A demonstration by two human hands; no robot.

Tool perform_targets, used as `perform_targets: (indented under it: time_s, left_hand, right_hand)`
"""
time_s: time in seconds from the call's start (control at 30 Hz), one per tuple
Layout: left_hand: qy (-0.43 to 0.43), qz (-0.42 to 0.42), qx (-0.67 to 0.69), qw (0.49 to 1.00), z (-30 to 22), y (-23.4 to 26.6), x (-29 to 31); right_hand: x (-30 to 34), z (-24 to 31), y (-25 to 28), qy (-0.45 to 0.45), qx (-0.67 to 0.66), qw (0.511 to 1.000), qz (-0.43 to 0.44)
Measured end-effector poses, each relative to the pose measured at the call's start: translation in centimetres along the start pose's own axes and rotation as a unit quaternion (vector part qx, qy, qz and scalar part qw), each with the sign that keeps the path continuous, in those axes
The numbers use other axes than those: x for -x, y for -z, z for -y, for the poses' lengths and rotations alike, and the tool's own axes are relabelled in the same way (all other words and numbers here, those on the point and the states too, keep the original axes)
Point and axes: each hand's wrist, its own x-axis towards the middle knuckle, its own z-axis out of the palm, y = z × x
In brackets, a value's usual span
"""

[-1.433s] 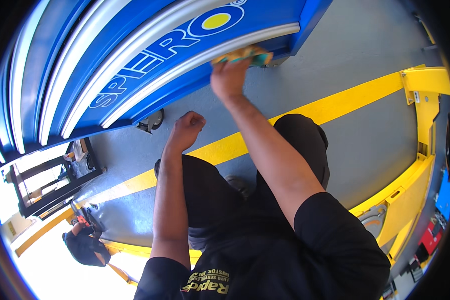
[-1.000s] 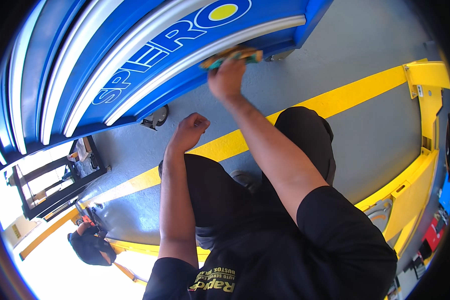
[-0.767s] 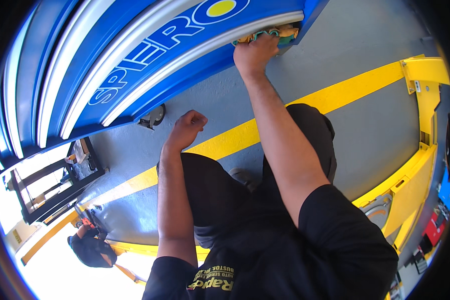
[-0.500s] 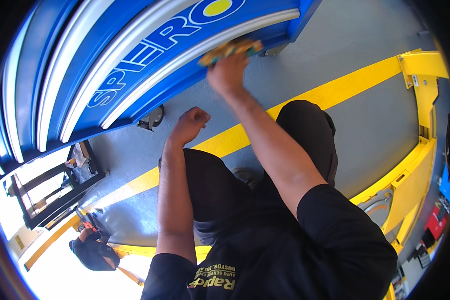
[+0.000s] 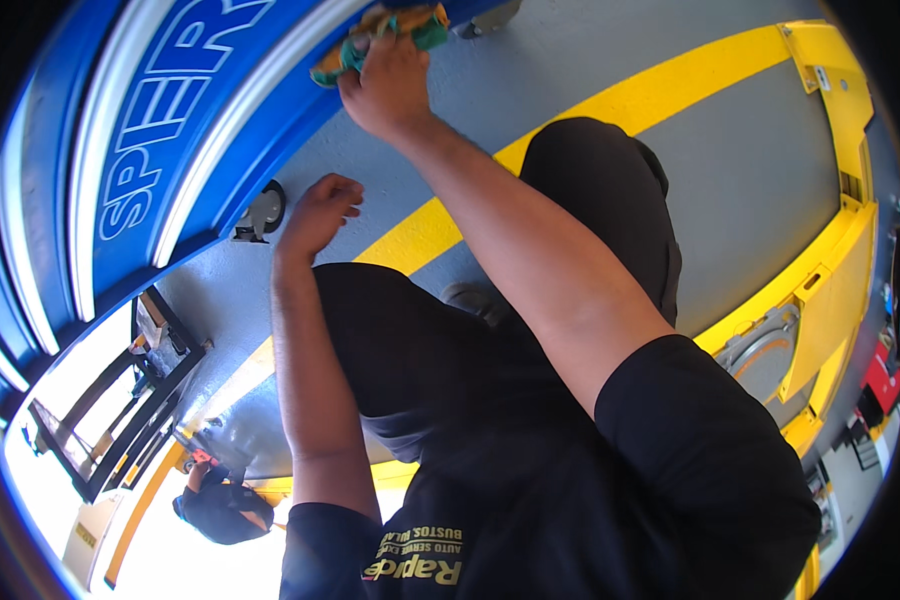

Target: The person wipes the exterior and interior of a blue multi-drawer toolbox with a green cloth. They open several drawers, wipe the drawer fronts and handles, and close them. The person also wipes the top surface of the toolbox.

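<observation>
Against the lower drawer front of a blue tool cabinet (image 5: 300, 104), my right hand (image 5: 392, 88) grips a crumpled orange and green cloth (image 5: 425, 22). Long silver strips (image 5: 225, 120) run along the drawer fronts, and large white-outlined lettering lies between them. My left hand (image 5: 318, 215) hovers over the grey floor near a caster (image 5: 264, 210) under the cabinet. Its fingers are loosely bent and a little apart, with nothing in them.
A yellow stripe (image 5: 660, 90) crosses the grey floor beside my bent knees. Yellow lift parts (image 5: 830, 300) stand at the right. A black-framed cart (image 5: 120, 390) is at the left. Another person (image 5: 225, 510) in dark clothes is at the lower left.
My right hand and the cloth have shifted left and toward the top of the view along the cabinet. My left fingers have loosened slightly. The view itself has moved too.
</observation>
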Motion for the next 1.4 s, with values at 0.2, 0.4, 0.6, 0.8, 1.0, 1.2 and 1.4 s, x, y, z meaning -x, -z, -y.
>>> perform_targets:
  time_s: [0.2, 0.4, 0.6, 0.8, 1.0, 1.2, 1.4]
  left_hand:
    - [0.034, -0.004, -0.005, 0.999, 0.8, 0.1, 0.6]
    - [0.045, -0.001, 0.011, 0.999, 1.3, -0.2, 0.8]
    - [0.032, -0.017, 0.006, 0.999, 0.7, -0.2, 1.8]
    - [0.039, -0.013, -0.015, 0.999, -0.9, -0.8, 0.8]
    - [0.026, -0.007, -0.036, 0.999, -1.0, -0.8, 0.6]
    - [0.040, -0.013, -0.059, 0.997, -1.4, -1.1, 1.3]
    - [0.021, -0.020, -0.028, 0.999, -2.0, -0.8, 2.3]
  right_hand:
    - [-1.3, 0.7, 2.2, -0.153, -0.415, 0.893, -0.077]
    - [-1.1, 0.6, 1.6, -0.162, -0.249, 0.953, -0.064]
    - [-5.2, -0.6, 3.8, -0.064, -0.118, 0.960, -0.248]
    - [-3.5, -0.7, 2.9, -0.034, -0.057, 0.981, -0.184]
    - [-4.2, -0.3, 3.8, -0.009, -0.052, 0.977, -0.209]
    - [-2.1, -2.3, 1.1, -0.034, -0.001, 0.986, -0.161]
    - [-2.9, -0.9, 2.7, -0.008, -0.036, 0.981, -0.189]
